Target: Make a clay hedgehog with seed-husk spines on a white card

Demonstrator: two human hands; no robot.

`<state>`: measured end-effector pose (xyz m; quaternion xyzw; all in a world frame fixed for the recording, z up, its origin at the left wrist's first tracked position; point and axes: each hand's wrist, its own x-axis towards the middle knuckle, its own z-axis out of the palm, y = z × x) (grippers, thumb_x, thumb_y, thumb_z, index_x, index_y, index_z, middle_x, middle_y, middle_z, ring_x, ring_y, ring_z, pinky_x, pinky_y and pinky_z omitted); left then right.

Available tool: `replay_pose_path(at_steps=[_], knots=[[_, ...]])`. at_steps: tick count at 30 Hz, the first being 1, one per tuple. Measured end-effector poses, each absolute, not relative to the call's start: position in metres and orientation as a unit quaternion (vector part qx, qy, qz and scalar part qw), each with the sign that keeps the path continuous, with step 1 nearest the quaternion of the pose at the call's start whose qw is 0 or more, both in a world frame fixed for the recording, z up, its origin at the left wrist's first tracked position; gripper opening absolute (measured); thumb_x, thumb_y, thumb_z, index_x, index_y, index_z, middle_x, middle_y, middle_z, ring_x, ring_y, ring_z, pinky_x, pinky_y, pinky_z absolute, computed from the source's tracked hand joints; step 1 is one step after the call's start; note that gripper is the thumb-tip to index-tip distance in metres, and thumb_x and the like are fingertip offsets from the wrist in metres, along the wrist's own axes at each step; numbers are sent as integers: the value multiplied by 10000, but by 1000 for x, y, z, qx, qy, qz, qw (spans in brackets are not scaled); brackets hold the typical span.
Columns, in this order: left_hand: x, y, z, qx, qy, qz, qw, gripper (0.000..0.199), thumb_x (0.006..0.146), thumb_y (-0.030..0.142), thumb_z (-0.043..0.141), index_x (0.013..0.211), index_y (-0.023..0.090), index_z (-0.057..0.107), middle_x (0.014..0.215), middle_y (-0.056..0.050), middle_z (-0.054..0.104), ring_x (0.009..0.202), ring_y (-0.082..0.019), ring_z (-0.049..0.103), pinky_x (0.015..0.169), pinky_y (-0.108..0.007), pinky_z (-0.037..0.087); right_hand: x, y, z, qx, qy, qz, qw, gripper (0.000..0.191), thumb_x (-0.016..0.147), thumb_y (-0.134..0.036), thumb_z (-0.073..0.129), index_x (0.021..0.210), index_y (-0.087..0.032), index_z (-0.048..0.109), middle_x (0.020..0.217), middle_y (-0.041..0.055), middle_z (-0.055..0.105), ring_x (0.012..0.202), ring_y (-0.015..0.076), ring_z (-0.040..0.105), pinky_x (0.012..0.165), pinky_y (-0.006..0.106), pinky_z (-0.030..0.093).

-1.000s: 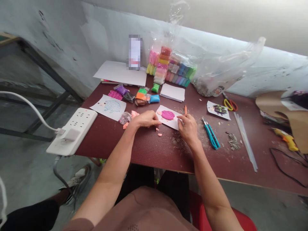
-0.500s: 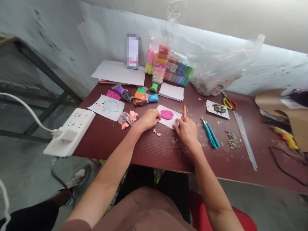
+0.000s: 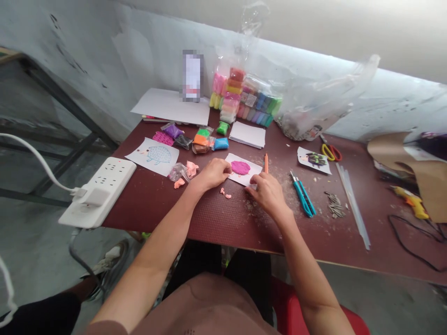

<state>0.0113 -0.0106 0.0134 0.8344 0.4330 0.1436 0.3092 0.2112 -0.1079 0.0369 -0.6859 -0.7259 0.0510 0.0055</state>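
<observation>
A small white paper card point(image 3: 228, 161) lies on the table in front of me, bearing a flat oval of magenta clay point(image 3: 240, 167) with small pinkish-orange bits along its lower edge. My left hand point(image 3: 217, 172) pinches the card's left edge, its fingers closed. At the lower right corner, the thumb and curled fingers of my right hand point(image 3: 268, 191) hold the card, partly hiding that corner. Small crumbs of peach clay point(image 3: 227, 196) lie just below the card. Beyond my right hand is an orange marker point(image 3: 266, 163). Left of my left hand sits more peach clay point(image 3: 191, 169) beside its wrapper.
A blue hedgehog drawing point(image 3: 159, 156), clay packets point(image 3: 200, 139) and a paper stack point(image 3: 247, 135) surround the work. Rightward lie a teal cutter point(image 3: 303, 195), scissors point(image 3: 330, 151), glue sticks point(image 3: 352, 204) and a yellow glue gun point(image 3: 412, 201). A power strip point(image 3: 101, 193) overhangs the left edge.
My right hand's thumb and fingers have shifted slightly left and curled more at the card's lower right corner. The left hand keeps its place at the card's left edge. The view has shifted slightly.
</observation>
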Motion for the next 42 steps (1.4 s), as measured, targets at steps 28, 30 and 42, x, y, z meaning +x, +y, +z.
replay_pose_path(at_steps=[28, 30, 42], knots=[[9, -13, 23, 818, 500, 143, 245, 228, 898, 99, 606, 968, 135, 820, 1038, -122, 809, 952, -241, 731, 849, -304, 514, 202, -116, 47, -624, -776, 2, -90, 243, 1015, -202, 537, 1025, -156, 775, 1050, 136, 742, 930, 225, 625, 806, 337, 341], [9, -13, 23, 822, 496, 131, 245, 226, 888, 92, 601, 940, 135, 817, 1003, -119, 807, 927, -239, 725, 832, -304, 509, 204, -116, 45, -626, -775, -3, -89, 265, 1027, -201, 517, 1020, -150, 777, 1046, 139, 743, 923, 225, 627, 803, 338, 340], [10, -11, 21, 830, 491, 110, 239, 248, 907, 95, 572, 938, 132, 815, 977, -119, 802, 886, -222, 706, 800, -298, 481, 199, -111, 47, -606, -790, 3, -91, 249, 1030, -215, 538, 1061, -144, 775, 1102, 134, 751, 973, 233, 640, 829, 336, 347]])
